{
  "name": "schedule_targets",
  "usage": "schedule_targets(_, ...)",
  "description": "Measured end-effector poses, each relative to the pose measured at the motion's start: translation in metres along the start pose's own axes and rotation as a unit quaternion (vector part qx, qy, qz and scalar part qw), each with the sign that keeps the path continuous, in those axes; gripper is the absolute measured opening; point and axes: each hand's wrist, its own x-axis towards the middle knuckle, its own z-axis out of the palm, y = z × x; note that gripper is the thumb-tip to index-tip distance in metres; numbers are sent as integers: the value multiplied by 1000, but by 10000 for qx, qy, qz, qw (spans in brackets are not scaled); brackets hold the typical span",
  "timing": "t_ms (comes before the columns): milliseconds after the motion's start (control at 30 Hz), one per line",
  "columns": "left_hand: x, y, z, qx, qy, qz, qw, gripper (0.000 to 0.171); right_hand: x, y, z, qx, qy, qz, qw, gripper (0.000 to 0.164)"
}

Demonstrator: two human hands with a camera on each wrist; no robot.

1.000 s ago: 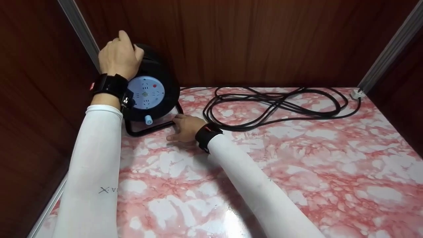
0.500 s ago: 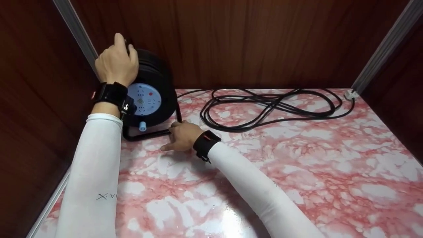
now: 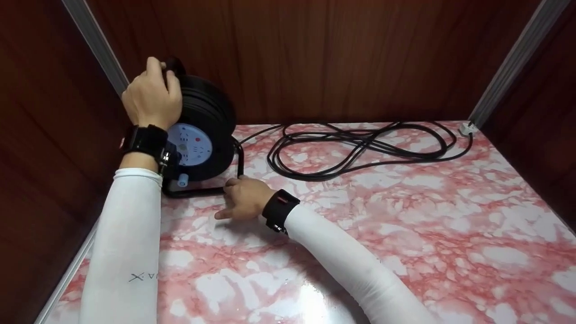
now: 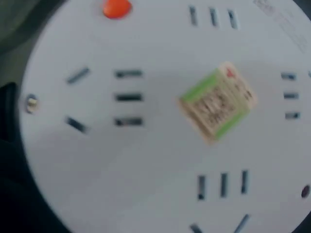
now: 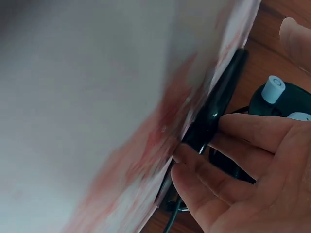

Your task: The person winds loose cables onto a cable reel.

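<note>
A black cable reel (image 3: 222, 128) stands at the back left in the head view, on a black tubular frame (image 3: 193, 193). Its pale blue socket panel (image 3: 195, 144) carries a red button, and a light blue crank knob (image 3: 182, 180) sticks out below. My left hand (image 3: 153, 100) grips the reel's top handle, most of which it hides. The left wrist view is filled by the socket panel (image 4: 155, 145) with its sticker. At the frame's front right corner rests my right hand (image 3: 246, 198). Its fingers (image 5: 248, 131) touch the tube, loosely extended, and the thumb stands apart.
From the reel, a loosely looped black cable (image 3: 310, 177) runs right along the back wall to a white plug (image 3: 467, 129) in the corner. Dark wood panels (image 3: 360, 58) enclose the red-and-white marbled table (image 3: 405, 234) at the back and sides.
The reel and frame have shifted toward me and turned a little, showing more wound cable on top. Both hands have moved along with them. The head view has also drifted slightly.
</note>
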Motion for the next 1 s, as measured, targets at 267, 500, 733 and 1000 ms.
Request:
schedule_targets(267, -6, 3, -2, -139, 344, 182, 9991, 34, -8, -4, -2, 307, 54, -60, 9995, 56)
schedule_targets(500, -15, 11, -4, -302, 609, 258, 9974, 33, -18, -1, -3, 382, 73, -250, 9989, 60)
schedule_targets(733, -24, 22, -10, -390, 774, 256, 9959, 31, -34, 3, -6, 438, 153, -593, 9972, 66)
schedule_targets(1000, -29, 30, -16, -487, 759, 263, 9956, 30, -49, 5, -5, 393, 136, -604, 9973, 82)
